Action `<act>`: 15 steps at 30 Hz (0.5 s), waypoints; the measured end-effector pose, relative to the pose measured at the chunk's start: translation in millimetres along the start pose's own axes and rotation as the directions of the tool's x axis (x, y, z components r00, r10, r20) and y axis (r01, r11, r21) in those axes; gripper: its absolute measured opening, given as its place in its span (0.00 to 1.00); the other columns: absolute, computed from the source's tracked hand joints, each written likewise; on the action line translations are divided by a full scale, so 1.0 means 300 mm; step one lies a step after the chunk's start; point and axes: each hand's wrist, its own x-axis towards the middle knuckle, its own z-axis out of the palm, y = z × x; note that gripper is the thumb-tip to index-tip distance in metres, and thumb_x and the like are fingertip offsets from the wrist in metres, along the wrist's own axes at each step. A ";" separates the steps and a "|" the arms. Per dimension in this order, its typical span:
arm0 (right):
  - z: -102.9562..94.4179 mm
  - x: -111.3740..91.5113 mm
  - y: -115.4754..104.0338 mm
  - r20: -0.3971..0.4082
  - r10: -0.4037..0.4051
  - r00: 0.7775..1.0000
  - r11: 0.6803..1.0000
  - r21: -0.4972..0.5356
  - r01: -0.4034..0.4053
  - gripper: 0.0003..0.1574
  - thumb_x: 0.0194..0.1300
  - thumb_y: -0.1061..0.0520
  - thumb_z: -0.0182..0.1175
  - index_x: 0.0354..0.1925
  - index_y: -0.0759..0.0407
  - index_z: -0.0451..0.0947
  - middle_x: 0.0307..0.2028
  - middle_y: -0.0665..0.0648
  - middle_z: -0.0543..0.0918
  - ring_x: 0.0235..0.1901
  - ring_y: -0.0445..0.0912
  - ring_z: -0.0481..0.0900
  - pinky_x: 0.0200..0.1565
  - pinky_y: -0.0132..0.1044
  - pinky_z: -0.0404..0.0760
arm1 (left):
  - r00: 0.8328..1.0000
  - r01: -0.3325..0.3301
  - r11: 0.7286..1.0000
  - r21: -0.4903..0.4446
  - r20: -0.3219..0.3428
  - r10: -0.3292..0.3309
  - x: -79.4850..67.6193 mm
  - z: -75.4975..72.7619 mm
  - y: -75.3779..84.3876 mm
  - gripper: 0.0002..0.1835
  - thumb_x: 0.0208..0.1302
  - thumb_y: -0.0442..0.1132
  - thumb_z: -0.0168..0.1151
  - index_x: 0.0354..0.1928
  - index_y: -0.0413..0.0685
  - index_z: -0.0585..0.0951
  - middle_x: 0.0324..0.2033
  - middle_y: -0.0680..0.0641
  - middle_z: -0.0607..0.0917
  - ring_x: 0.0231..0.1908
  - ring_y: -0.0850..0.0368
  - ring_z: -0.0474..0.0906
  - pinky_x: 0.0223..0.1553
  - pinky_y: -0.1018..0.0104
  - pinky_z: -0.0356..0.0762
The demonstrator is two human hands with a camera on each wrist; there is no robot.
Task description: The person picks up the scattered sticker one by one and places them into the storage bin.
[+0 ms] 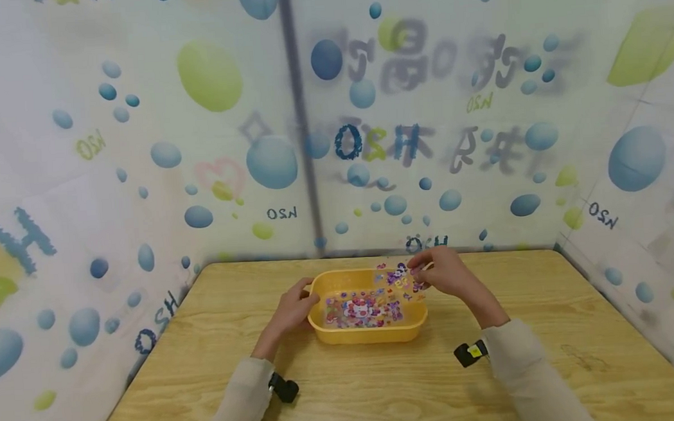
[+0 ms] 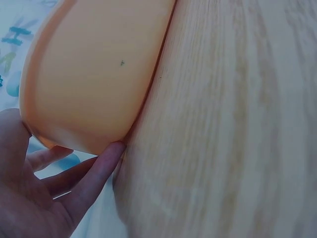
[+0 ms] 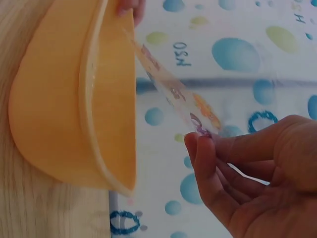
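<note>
A yellow plastic tub (image 1: pixel 368 336) stands on the wooden table. My left hand (image 1: pixel 289 309) grips its left end, with the thumb at the rim; in the left wrist view the fingers (image 2: pixel 96 181) touch the outer wall. Above the tub's right end, my right hand (image 1: pixel 448 274) pinches the edge of a clear sticker sheet (image 3: pixel 176 91) between thumb and fingers. The sheet carries small colourful prints and slants over the tub. Inside the tub lies a patterned piece (image 1: pixel 359 309) with a white cartoon figure and many small prints; whether it is a separate sheet I cannot tell.
The wooden table (image 1: pixel 359 389) reaches back to a white curtain-like wall (image 1: pixel 371 195) printed with blue and green drops. Similar walls rise at the left and right. Each wrist wears a small black camera (image 1: pixel 284 389).
</note>
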 end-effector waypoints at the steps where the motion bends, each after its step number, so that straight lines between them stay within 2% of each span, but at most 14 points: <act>1: 0.010 0.008 -0.012 0.015 0.001 1.000 1.000 -0.005 -0.001 0.14 0.69 0.67 0.60 0.51 0.70 0.84 0.42 0.65 0.86 0.32 0.46 0.86 0.38 0.41 0.90 | 1.000 0.001 1.000 -0.001 0.001 -0.001 0.001 0.000 0.001 0.24 0.72 0.41 0.57 0.69 0.51 0.74 0.55 0.33 0.82 0.44 0.44 0.83 0.28 0.55 0.89; 7: 0.079 0.059 -0.054 0.102 0.012 0.995 0.999 -0.034 -0.008 0.15 0.66 0.68 0.61 0.49 0.70 0.86 0.42 0.63 0.88 0.28 0.45 0.84 0.36 0.38 0.89 | 1.000 -0.014 1.000 0.016 -0.007 0.014 0.001 -0.003 0.002 0.24 0.72 0.40 0.57 0.68 0.49 0.74 0.53 0.32 0.82 0.43 0.44 0.83 0.28 0.56 0.89; 15: 0.173 0.110 -0.059 0.161 0.047 0.986 0.998 -0.045 -0.041 0.14 0.63 0.69 0.63 0.47 0.69 0.86 0.42 0.63 0.88 0.29 0.44 0.82 0.35 0.36 0.88 | 1.000 -0.010 1.000 0.003 -0.006 0.010 -0.001 -0.001 0.002 0.24 0.72 0.40 0.57 0.68 0.50 0.74 0.53 0.32 0.83 0.40 0.46 0.84 0.26 0.56 0.89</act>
